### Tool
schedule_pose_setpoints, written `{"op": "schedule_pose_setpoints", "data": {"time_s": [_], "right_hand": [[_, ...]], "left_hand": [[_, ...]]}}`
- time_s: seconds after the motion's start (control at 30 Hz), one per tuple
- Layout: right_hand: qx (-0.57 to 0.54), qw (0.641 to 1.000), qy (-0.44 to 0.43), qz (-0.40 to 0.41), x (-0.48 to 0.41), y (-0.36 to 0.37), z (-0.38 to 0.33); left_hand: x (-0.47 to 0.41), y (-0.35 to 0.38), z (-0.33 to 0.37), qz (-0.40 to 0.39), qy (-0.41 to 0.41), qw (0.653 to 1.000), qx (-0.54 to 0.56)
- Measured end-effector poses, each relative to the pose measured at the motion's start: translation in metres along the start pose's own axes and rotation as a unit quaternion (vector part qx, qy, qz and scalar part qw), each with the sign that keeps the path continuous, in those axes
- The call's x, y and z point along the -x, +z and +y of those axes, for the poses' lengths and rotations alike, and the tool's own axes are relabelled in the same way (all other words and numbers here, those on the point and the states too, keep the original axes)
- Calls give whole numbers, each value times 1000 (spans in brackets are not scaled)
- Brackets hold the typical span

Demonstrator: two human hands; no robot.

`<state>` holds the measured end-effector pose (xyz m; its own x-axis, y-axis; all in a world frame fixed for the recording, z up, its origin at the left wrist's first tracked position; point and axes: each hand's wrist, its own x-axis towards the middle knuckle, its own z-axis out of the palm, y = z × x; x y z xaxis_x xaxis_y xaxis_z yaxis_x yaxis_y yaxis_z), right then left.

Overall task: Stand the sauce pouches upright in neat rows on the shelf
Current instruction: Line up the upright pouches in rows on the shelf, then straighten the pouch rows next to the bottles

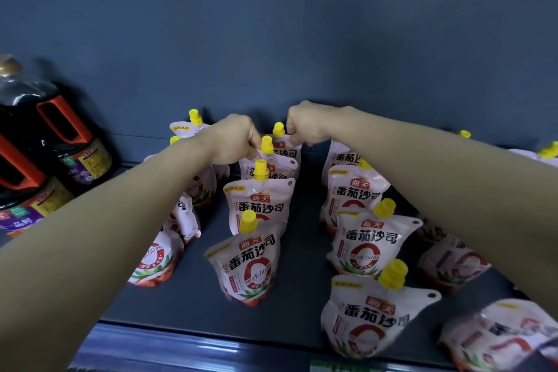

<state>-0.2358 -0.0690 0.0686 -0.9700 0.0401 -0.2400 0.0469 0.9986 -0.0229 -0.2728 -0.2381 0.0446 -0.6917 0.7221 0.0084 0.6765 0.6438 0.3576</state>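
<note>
Several white tomato sauce pouches with yellow caps stand in rows on the dark grey shelf (302,305). In the middle row, the rear pouch (287,149) is pinched at its top corners by both hands. My left hand (235,139) grips its left corner beside a yellow cap. My right hand (305,125) grips the right corner by the rearmost cap. In front of them stand two more pouches, one (259,205) behind the other (247,266). My forearms hide parts of the left and right rows.
Large dark soy sauce jugs (45,142) with red handles stand at the left of the shelf. Another pouch row (362,241) stands to the right, with more pouches (507,335) at the front right. The grey back panel (302,39) rises right behind the rows.
</note>
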Motion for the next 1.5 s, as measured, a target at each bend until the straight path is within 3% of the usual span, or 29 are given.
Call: {"op": "schedule_pose_setpoints", "data": {"time_s": [0.37,0.6,0.7,0.83,1.0,1.2,1.5], "right_hand": [[-8,995,-12,94,39,-19,-9],[-131,990,-14,47,73,-20,-29],[-158,987,-10,-2,80,-16,-44],[-106,994,-10,-15,81,-3,-58],[-79,997,-7,-14,75,15,-69],[-107,993,-41,-5,71,21,-65],[-134,988,-73,-13,66,25,-62]], "left_hand": [[20,-8,0,-6,-22,997,72],[59,-31,7,127,4,988,93],[82,-38,13,146,32,978,146],[118,-34,16,26,44,968,247],[135,2,12,-112,14,983,145],[137,25,19,-97,-4,991,96],[148,19,28,-176,-28,980,87]]}}
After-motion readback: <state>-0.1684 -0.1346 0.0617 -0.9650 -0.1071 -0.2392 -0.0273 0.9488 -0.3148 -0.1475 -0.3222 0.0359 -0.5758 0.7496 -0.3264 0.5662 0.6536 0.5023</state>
